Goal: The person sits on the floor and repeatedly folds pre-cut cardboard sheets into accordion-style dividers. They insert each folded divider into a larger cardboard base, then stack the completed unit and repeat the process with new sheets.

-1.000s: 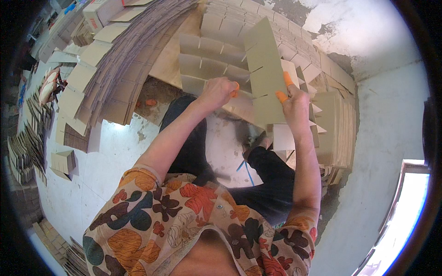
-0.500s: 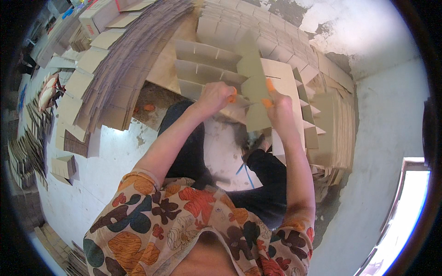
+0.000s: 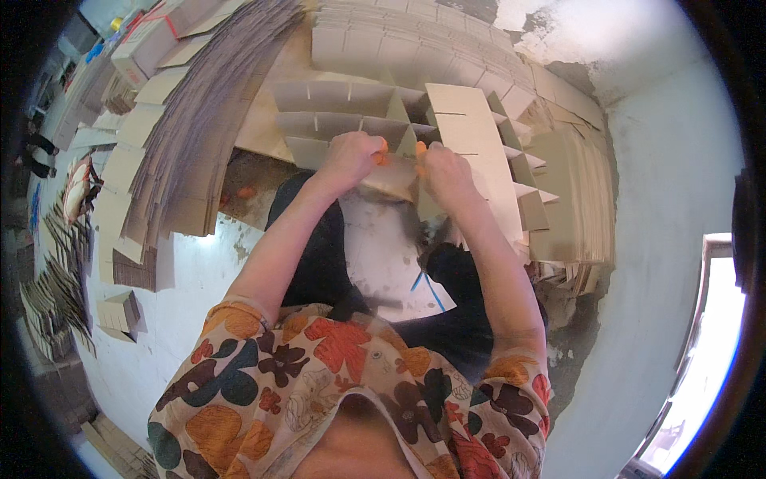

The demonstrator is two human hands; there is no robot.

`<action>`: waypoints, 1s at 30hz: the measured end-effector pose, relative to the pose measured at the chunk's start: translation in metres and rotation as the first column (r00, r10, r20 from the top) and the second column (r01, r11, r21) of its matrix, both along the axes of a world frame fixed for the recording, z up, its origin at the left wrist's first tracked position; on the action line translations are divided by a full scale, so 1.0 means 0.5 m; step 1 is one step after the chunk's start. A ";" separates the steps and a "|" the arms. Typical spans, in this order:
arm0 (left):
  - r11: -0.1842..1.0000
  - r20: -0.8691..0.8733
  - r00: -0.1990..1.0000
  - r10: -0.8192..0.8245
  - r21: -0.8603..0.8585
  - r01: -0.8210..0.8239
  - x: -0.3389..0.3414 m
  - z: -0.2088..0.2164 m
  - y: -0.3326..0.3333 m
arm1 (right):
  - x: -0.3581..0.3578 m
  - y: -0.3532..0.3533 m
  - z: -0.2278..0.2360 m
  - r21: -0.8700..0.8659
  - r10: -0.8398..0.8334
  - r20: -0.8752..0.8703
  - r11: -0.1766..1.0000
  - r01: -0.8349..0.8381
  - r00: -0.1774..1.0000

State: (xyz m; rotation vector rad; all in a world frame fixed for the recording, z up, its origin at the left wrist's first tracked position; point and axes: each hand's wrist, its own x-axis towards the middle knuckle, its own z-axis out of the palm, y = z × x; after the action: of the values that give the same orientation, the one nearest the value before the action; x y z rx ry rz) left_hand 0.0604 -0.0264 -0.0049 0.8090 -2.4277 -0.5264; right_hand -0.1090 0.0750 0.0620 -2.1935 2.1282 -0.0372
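Several slotted cardboard strips (image 3: 315, 126) stand on edge in parallel rows in front of me. My left hand (image 3: 353, 162) is closed around the nearest row, with orange covers on its fingertips. A crossing cardboard strip (image 3: 429, 203) runs front to back across the rows at their right end. My right hand (image 3: 448, 174), also with orange fingertip covers, pinches that crossing strip near its front end. How deeply its slots sit in the rows is hard to make out. Just right of this hand lies a flat slotted cardboard sheet (image 3: 463, 120).
Assembled dividers (image 3: 519, 160) show beyond the sheet's right edge. Upright cardboard stacks line the back (image 3: 383, 44) and right (image 3: 570, 199). A long leaning stack of strips (image 3: 191, 136) fills the left. Beside the right stack rises a pale wall (image 3: 670, 176). My dark-trousered legs are below.
My right hand has moved left, closer to my left hand. The crossing strip, raised and blurred before, now sits lower among the parallel rows.
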 end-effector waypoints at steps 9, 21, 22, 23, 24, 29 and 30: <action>0.998 -0.054 0.997 -0.064 -0.031 0.062 0.024 0.027 0.019 | -0.137 0.151 0.094 -0.183 -0.622 -0.018 0.772 0.609 0.783; 0.995 -0.002 0.999 -0.044 -0.084 0.043 0.026 0.018 0.018 | -0.275 0.236 0.007 0.071 -0.495 0.758 0.710 0.700 0.425; 0.996 0.002 0.999 -0.033 -0.085 0.033 0.030 0.021 0.018 | -0.250 0.229 0.039 0.124 -0.517 0.790 0.661 0.740 0.329; 0.996 0.006 1.000 -0.021 -0.087 0.022 0.034 0.022 0.018 | -0.258 0.230 0.031 0.114 -0.505 0.784 0.689 0.716 0.361; 0.995 -0.009 0.999 -0.034 -0.097 0.033 0.035 0.025 0.016 | -0.280 0.238 0.019 0.097 -0.493 0.775 0.711 0.696 0.395; 0.993 -0.127 0.991 -0.052 -0.115 0.038 0.061 0.038 0.009 | -0.369 0.288 -0.016 -0.111 -0.429 0.740 0.681 0.724 0.518; 0.990 -0.121 0.992 -0.038 -0.136 0.021 0.080 0.039 0.006 | -0.350 0.287 0.026 -0.155 -0.471 0.682 0.654 0.740 0.560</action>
State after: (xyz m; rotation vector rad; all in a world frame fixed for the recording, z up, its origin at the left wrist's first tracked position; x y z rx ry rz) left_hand 0.1006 -0.0234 0.0147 0.6654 -2.3359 -0.4056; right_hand -0.2838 0.2182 0.0751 -1.1089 2.4777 -1.1841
